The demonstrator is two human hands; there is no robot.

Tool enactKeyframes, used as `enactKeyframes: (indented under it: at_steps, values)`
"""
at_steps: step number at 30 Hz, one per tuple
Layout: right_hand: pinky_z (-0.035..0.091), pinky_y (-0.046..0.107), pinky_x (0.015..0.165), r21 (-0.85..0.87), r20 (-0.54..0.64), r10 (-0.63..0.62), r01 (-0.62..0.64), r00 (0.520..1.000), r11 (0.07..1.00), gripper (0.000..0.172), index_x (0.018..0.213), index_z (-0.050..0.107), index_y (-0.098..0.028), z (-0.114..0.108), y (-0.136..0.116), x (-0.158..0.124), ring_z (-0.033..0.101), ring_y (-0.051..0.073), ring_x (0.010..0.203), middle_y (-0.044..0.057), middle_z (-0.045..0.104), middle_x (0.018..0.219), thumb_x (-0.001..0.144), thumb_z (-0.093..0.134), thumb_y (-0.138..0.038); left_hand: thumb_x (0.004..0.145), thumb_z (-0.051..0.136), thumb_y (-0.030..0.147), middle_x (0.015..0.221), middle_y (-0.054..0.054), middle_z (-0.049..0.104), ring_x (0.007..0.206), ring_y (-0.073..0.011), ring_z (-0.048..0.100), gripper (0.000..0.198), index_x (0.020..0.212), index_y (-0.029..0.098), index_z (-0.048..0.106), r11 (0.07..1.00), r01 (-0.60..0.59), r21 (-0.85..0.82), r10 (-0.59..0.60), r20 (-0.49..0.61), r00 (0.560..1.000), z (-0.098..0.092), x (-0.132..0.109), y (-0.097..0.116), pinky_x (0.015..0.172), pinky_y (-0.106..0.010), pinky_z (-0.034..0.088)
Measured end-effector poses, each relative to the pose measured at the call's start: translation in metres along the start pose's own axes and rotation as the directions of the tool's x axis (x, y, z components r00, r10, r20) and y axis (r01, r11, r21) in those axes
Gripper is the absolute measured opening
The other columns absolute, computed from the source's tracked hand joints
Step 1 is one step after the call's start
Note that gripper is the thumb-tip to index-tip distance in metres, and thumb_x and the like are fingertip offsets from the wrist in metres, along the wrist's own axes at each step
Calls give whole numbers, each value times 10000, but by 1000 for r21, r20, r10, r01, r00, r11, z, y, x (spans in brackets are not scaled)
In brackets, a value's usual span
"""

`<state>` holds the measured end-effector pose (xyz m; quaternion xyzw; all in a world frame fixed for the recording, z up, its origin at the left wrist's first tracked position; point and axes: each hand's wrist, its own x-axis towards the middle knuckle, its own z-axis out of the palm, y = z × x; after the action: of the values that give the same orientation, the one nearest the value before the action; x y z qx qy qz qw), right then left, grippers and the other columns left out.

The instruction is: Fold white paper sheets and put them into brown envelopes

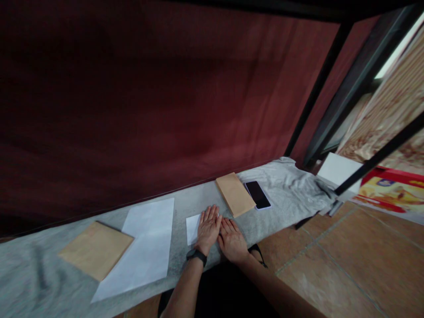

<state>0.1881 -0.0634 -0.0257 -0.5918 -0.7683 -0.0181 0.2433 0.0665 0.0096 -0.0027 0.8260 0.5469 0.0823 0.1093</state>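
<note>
A small white paper [191,229] is being pressed flat against the grey cloth [285,194] by the left hand [208,227], on whose wrist a black watch [196,255] is being worn. The right hand [232,240] is being laid palm down just beside it, and the two hands are touching along their inner edges. Both hands are being held fully spread, and nothing is being gripped by either. Most of the paper is being hidden by the left hand, with only its left part exposed. A brown envelope [235,194] and a dark phone [257,194] are being supported by the cloth just beyond the fingertips. Further left, a large white sheet [145,247] is being overlapped at its edge by a second brown envelope [96,249].
</note>
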Motion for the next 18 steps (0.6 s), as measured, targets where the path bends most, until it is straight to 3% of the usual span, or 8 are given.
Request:
enactKeyframes:
  at_steps: [5, 11, 18]
  values:
    - [317, 405, 1191, -6, -7, 2, -2, 1000, 1000, 536, 1454, 498, -104, 3, 0, 0, 486, 235, 1357, 124, 583, 1424, 970, 512, -333, 1031, 189, 403, 1622, -43, 318, 1524, -209, 204, 577, 1541, 175, 334, 999, -19, 31, 19, -10, 1000, 0, -4, -1, 1249, -458, 187]
    - [308, 403, 1192, -17, -40, -16, 16, 999, 1000, 479, 1422, 545, -143, 4, 1, -1, 488, 230, 1356, 102, 559, 1452, 971, 512, -301, 1024, 230, 423, 1628, -39, 303, 1518, -219, 224, 577, 1548, 196, 319, 994, -59, 93, 62, -31, 998, 5, -33, -9, 1243, -466, 206]
    - [291, 390, 1198, -12, -24, -6, 6, 1000, 1000, 501, 1446, 510, -119, 0, 0, -1, 484, 220, 1361, 110, 536, 1471, 994, 487, -333, 1011, 264, 441, 1601, -146, 334, 1499, -252, 281, 627, 1538, 107, 325, 984, 79, 161, -45, -202, 978, 11, -72, -33, 1216, -483, 259]
